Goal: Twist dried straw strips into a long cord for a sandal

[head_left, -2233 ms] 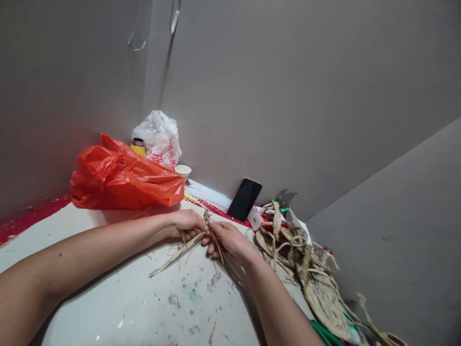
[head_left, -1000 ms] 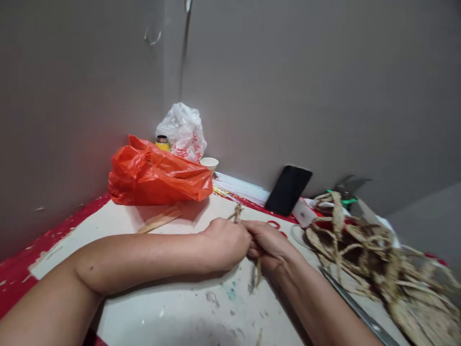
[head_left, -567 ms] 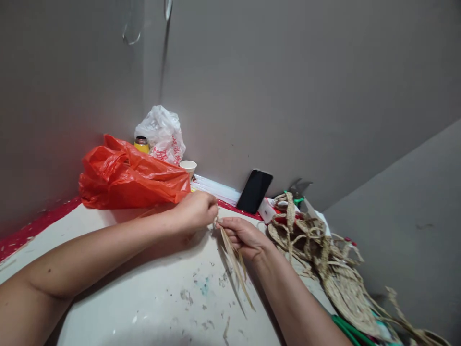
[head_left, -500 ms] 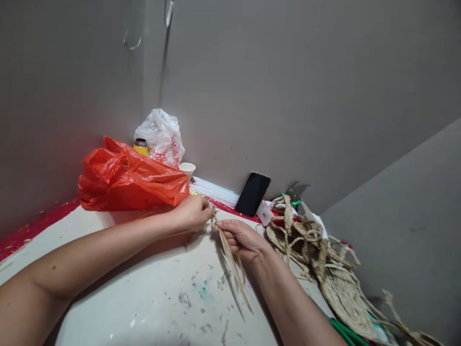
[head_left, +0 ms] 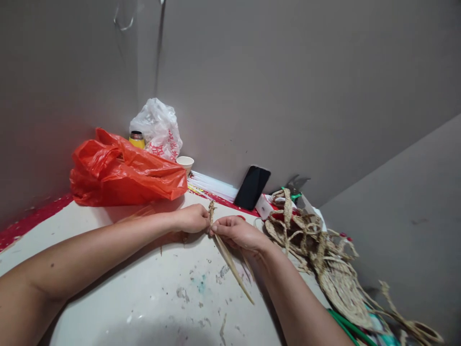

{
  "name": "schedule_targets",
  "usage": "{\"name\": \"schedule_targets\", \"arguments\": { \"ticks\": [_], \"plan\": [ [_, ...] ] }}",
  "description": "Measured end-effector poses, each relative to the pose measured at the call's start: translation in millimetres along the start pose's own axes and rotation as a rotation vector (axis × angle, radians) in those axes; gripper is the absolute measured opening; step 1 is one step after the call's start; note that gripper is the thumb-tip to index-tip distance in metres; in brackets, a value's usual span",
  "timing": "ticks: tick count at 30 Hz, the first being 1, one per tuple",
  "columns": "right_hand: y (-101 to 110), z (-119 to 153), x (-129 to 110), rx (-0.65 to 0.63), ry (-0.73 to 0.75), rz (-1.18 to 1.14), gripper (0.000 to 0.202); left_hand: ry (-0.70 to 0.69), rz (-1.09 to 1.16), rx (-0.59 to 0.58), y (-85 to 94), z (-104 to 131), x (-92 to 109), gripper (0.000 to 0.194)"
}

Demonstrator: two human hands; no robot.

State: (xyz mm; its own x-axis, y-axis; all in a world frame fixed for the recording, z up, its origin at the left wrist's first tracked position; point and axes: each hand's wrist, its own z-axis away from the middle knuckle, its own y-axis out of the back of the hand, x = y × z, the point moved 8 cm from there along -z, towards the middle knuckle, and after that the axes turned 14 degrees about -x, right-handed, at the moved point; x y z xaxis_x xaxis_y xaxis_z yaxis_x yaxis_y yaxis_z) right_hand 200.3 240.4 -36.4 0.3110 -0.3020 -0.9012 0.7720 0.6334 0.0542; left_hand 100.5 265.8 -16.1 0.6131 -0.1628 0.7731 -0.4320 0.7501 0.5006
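White tabletop, both hands pinched closed on a straw braid, its top now less hidden

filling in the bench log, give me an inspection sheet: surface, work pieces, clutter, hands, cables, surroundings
Surface: white tabletop, stained, with fibre scraps
Job's things: straw strand, upper end twisted, tail pointing lower right
Clutter: red plastic bag, white plastic bag, lidless yellow bottle, paper cup, white strips, smartphone, braided straw, green-handled tool
Hands: left hand curled against the strand, fingers partly hidden; right hand pinching it between its fingers
Cables: dark upright line above the bags, possibly a cord; unclear
Surroundings: grey walls meeting in a corner
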Motion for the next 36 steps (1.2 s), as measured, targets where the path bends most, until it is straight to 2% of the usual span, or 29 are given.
{"name": "schedule_targets", "arguments": {
  "ticks": [7, 12, 14, 17, 20, 27, 30, 31, 34, 35, 36],
  "plan": [
    [4, 7, -18, 0.178, 0.019, 0.391, 0.022, 0.033, 0.234, -0.065, -10.6, -4, -10, 0.017],
    [9, 16, -26, 0.189, 0.022, 0.537, 0.017, 0.023, 0.261, -0.023, -9.8, -4, -10, 0.021],
    [10, 17, -26, 0.193, 0.010, 0.513, 0.017, 0.027, 0.225, 0.002, -8.0, -3, -10, 0.022],
    [6, 14, -20, 0.174, -0.027, 0.357, 0.020, 0.009, 0.203, 0.020, -6.8, -1, -6, 0.022],
    [-4, 12, -19, 0.151, -0.046, 0.259, 0.021, -0.016, 0.287, -0.006, -10.3, -2, -6, 0.022],
    [-20, 13, -17, 0.211, -0.198, 0.326, 0.027, 0.041, 0.471, -0.008, -16.5, -1, -10, 0.025],
    [-27, 14, -21, 0.234, -0.140, 0.421, 0.028, 0.014, 0.502, -0.001, -16.6, 1, -6, 0.025],
    [-31, 14, -23, 0.205, -0.111, 0.434, 0.027, -0.001, 0.507, 0.000, -16.5, 1, -5, 0.024],
    [-42, 18, -25, -0.017, -0.089, 0.339, 0.024, -0.040, 0.534, -0.014, -17.3, 1, -4, 0.025],
    [-40, 21, -28, -0.047, -0.077, 0.293, 0.026, -0.046, 0.564, -0.031, -18.5, 1, -3, 0.027],
    [-31, 24, -33, -0.008, -0.046, 0.258, 0.029, -0.049, 0.591, -0.052, -19.8, 1, -3, 0.027]
  ]
}}
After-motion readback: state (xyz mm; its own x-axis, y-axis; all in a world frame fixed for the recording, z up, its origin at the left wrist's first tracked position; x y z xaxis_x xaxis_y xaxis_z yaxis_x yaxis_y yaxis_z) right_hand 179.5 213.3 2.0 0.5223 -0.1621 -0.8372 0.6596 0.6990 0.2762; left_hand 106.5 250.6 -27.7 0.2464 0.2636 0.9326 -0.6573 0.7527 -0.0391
